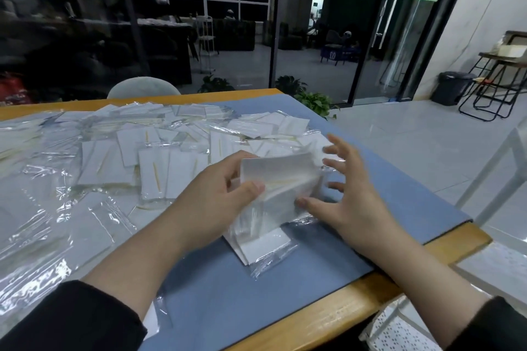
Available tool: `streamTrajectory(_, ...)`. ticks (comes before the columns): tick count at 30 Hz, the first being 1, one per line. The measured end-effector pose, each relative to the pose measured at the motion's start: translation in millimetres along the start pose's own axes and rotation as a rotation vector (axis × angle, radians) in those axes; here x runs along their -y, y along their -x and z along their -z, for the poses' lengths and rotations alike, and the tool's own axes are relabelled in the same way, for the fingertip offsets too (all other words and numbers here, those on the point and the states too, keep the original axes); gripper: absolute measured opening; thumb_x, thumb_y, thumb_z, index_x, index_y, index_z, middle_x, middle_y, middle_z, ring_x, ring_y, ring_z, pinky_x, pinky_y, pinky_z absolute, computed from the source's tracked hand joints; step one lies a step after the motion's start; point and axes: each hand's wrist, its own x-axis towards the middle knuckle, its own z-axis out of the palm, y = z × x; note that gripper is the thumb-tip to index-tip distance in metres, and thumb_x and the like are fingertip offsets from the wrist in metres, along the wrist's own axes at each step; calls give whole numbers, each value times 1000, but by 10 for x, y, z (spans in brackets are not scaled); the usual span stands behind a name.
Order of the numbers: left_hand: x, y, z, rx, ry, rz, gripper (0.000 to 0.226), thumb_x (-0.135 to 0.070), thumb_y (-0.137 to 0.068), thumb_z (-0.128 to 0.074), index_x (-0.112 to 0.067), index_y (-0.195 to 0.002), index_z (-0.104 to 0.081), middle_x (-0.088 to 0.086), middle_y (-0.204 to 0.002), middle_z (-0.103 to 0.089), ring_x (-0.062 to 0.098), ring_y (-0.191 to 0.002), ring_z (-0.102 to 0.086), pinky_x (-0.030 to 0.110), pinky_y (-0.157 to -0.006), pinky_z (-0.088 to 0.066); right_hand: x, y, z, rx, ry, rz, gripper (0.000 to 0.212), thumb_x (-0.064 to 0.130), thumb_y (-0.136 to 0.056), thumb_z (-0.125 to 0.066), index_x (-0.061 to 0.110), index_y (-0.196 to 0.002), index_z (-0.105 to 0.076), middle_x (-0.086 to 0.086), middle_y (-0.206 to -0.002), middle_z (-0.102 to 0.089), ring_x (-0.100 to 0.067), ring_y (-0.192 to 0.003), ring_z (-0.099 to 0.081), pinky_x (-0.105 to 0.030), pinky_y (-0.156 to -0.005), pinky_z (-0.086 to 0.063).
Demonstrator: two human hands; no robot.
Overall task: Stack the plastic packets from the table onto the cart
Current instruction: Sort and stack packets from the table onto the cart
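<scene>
A thick bundle of clear plastic packets (pixel 281 182) with white cards inside stands on edge on the blue mat (pixel 313 262). My left hand (pixel 216 196) grips the bundle's left side, thumb on its front. My right hand (pixel 350 194) hovers at the bundle's right side with fingers spread, its thumb touching the lower front. A few more packets (pixel 262 248) lie flat beneath the bundle. Several loose packets (pixel 159 157) lie scattered over the table's left and far side. A white cart frame (pixel 496 168) shows at the right edge.
The wooden table edge (pixel 356 305) runs along the near right. A white perforated basket (pixel 399 328) sits below it. A grey chair back (pixel 144 88) stands beyond the table. Potted plants (pixel 316 101), a black bin (pixel 449 88) and a metal rack (pixel 496 85) stand on the tiled floor.
</scene>
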Motion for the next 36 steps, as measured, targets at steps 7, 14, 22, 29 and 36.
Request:
streamTrajectory(7, 29, 2, -112, 74, -254, 19, 47, -65, -71, -77, -53, -109, -53, -29, -107, -60, -10, -94, -57, 11, -72, -41, -36, -5, -27, 176, -193, -70, 68, 20, -80, -85, 52, -128, -50, -8, -114, -67, -22, -106, -65, -32, -98, -52)
streamTrajectory(14, -1, -22, -176, -55, -209, 7, 33, -23, -82, -81, -41, -99, -59, -26, -93, -63, -3, -78, -59, 8, -64, -40, 2, 4, 5, 140, -209, -14, 39, 20, -82, -81, 31, -111, -59, 3, -87, -62, -25, -80, -57, -44, -78, -54)
streamTrajectory(22, -636, -269, -805, -186, 57, -48, 31, -56, -79, -75, -32, -98, -69, -13, -84, -69, 3, -75, -61, 17, -62, -46, -90, -13, 936, -26, -246, 65, 36, 29, -79, -85, 39, -105, -62, -7, -98, -65, -39, -95, -68, -57, -83, -58)
streamTrajectory(29, -498, -604, -1739, -354, 177, 183, 29, -40, -100, -56, -17, -87, -67, -8, -73, -61, 10, -72, -54, 21, -58, -39, -659, 224, 1232, 4, -16, -108, 69, 27, -77, -86, 57, -120, -41, 12, -113, -59, -9, -101, -64, -19, -81, -54)
streamTrajectory(36, -365, -656, -1853, -399, 215, 141, 44, -48, -100, -52, -9, -83, -64, -6, -74, -62, 6, -69, -51, 23, -58, -37, -677, 301, 1168, -19, -76, -53, 96, 23, -76, -87, 56, -142, -26, 15, -129, -45, 9, -107, -56, -9, -87, -49)
